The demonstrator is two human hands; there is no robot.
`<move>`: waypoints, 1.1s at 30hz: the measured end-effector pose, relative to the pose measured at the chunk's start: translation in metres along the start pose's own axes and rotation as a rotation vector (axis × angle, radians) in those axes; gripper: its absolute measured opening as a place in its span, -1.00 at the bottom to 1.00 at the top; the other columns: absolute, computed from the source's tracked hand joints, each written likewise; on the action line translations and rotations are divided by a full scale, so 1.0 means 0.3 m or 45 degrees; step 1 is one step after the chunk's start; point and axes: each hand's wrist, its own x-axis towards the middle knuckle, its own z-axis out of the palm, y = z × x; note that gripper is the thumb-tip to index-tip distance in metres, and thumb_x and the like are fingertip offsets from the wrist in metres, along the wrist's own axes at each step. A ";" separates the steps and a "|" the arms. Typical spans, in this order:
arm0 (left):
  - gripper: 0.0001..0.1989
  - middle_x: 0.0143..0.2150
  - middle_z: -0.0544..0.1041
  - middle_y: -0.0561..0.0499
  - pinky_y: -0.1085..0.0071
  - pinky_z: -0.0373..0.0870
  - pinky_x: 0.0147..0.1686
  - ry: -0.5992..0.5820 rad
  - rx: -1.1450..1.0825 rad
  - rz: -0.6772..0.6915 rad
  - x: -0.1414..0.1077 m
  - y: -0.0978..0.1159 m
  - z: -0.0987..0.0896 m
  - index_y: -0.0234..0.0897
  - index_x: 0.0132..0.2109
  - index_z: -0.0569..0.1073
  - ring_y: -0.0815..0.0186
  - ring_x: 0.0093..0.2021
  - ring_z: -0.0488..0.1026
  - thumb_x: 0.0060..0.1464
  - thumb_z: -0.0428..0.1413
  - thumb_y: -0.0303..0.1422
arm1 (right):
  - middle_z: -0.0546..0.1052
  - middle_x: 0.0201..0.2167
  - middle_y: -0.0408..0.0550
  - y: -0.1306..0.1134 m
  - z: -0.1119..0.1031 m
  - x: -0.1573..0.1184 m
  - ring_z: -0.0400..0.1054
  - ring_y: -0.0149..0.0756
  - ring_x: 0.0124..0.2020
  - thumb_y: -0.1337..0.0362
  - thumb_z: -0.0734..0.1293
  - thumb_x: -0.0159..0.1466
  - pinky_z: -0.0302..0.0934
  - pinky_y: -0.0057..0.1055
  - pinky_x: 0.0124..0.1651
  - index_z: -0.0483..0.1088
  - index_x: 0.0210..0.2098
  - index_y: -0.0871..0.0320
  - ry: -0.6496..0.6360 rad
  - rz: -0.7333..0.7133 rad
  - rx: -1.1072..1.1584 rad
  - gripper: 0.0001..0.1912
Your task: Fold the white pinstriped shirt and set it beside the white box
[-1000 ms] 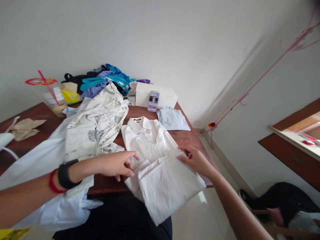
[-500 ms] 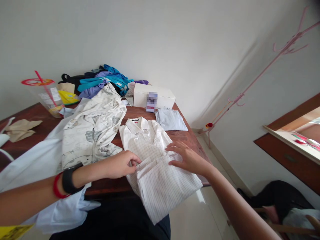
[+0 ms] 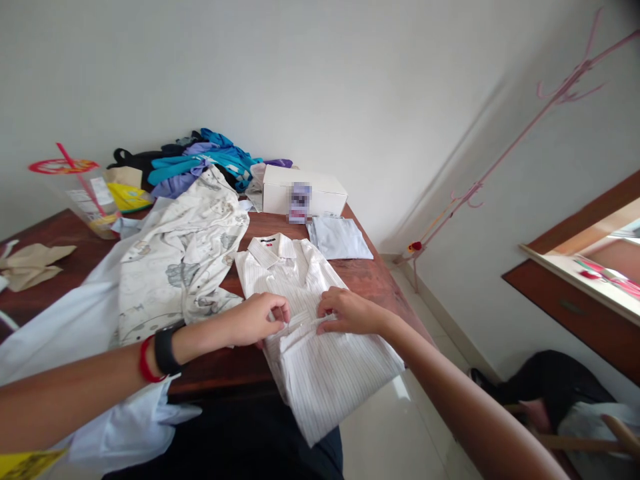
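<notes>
A white striped shirt (image 3: 335,377) lies with its collar away from me, its sleeves tucked in and its lower part over the table's front edge. A crosswise fold bunches across its middle. My left hand (image 3: 260,318), with a black band and a red band at the wrist, pinches the left end of that fold between thumb and curled fingers. On the right part of the same fold, my right hand (image 3: 347,312) has its fingers bent and closed on the cloth. The fingertips of both hands are partly hidden.
Left of the shirt lie a white patterned garment (image 3: 175,267) and a pale blue cloth (image 3: 75,320). A folded grey garment (image 3: 340,238), a white box (image 3: 325,190), a clothes heap (image 3: 210,163) and a plastic cup (image 3: 93,200) stand farther back. A pink coat rack (image 3: 510,137) leans right.
My right hand has moved left along the fold and its fingers have closed on the cloth. My left hand has shifted slightly right and up. The view has turned slightly.
</notes>
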 end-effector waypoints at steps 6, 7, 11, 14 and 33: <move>-0.79 -0.31 0.62 -0.01 0.39 0.47 -0.24 0.036 0.141 0.164 0.042 -0.021 0.004 -0.25 -0.33 0.57 0.20 -0.25 0.56 -0.11 0.06 -0.40 | 0.57 -0.31 -0.09 -0.010 0.013 -0.007 0.40 -0.30 -0.31 0.12 0.39 0.38 0.20 -0.41 -0.22 0.51 -0.23 0.15 0.136 0.017 0.196 -0.78; -0.78 -0.30 0.62 -0.02 0.40 0.47 -0.27 0.016 0.094 0.139 0.045 -0.022 0.001 -0.25 -0.32 0.58 0.19 -0.25 0.56 -0.12 0.06 -0.39 | 0.58 -0.32 -0.10 -0.012 0.010 -0.007 0.40 -0.31 -0.33 0.12 0.39 0.38 0.19 -0.42 -0.23 0.51 -0.24 0.15 0.152 0.027 0.219 -0.78; -0.73 -0.34 0.53 0.00 0.40 0.44 -0.52 -0.083 -0.140 -0.149 0.036 -0.002 -0.015 -0.25 -0.26 0.58 0.14 -0.33 0.52 -0.10 0.09 -0.25 | 0.59 -0.32 -0.11 -0.007 0.011 0.012 0.41 -0.30 -0.32 0.12 0.40 0.37 0.17 -0.42 -0.23 0.50 -0.26 0.14 0.201 0.077 0.204 -0.79; -0.66 -0.36 0.47 0.00 0.39 0.44 -0.53 -0.132 -0.266 -0.257 0.010 0.025 -0.016 -0.26 -0.30 0.52 0.13 -0.31 0.49 0.02 0.06 -0.07 | 0.59 -0.31 -0.09 -0.001 0.028 0.038 0.41 -0.29 -0.31 0.13 0.40 0.37 0.16 -0.42 -0.23 0.51 -0.25 0.15 0.215 0.101 0.161 -0.80; -0.57 -0.30 0.48 0.08 0.52 0.31 -0.60 -0.071 -0.360 0.104 -0.015 0.021 -0.101 -0.21 -0.09 0.33 0.38 -0.47 0.35 0.09 0.24 -0.03 | 0.57 -0.32 -0.09 0.126 -0.202 0.005 0.37 -0.26 -0.30 -0.11 0.36 0.31 0.11 -0.40 -0.29 0.53 -0.26 0.16 0.168 0.233 0.116 -0.57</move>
